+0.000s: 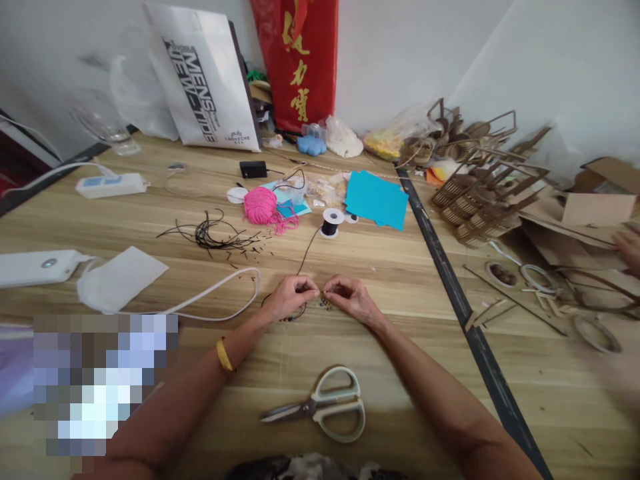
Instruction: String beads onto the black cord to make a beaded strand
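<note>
Wood-grain tabletop [423,297] before us: loose black cords [205,236], then the left hand [290,296], thumb and fingertips pinching a tiny piece [323,292] I can't identify, small beads [326,304] just below, a black-cord spool [330,228] beyond, the right hand [356,299] pinching likewise.

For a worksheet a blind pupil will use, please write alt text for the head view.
A bare left hand and right hand pinch a tiny item over a wooden table, near small beads and black cord from a spool. Scissors lie nearer the camera; a pink yarn ball and blue sheets lie beyond.
</note>
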`<move>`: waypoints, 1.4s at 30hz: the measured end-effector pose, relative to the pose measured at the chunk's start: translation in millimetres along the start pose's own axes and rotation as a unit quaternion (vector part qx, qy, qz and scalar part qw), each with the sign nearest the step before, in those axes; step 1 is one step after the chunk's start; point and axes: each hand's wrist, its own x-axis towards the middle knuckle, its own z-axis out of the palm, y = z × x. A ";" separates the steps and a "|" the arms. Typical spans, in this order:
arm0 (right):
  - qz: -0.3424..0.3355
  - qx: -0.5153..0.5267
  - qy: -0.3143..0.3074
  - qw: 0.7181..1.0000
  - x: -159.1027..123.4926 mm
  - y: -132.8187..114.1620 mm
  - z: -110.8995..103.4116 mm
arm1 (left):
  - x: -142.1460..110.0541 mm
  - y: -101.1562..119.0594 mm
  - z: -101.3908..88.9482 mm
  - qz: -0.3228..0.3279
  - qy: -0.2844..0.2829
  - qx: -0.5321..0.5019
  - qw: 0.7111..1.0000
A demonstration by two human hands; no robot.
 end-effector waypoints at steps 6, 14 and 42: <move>0.003 -0.005 0.002 1.000 0.1 -1.8 0.1 | -0.1 0.7 0.0 0.004 -0.004 0.000 1.000; 0.006 0.017 -0.002 1.000 0.2 -2.9 0.4 | 0.5 3.0 0.6 0.005 0.000 0.005 1.000; 0.002 0.004 -0.010 1.000 1.4 0.3 -0.8 | 1.8 3.4 1.6 -0.006 0.002 -0.003 1.000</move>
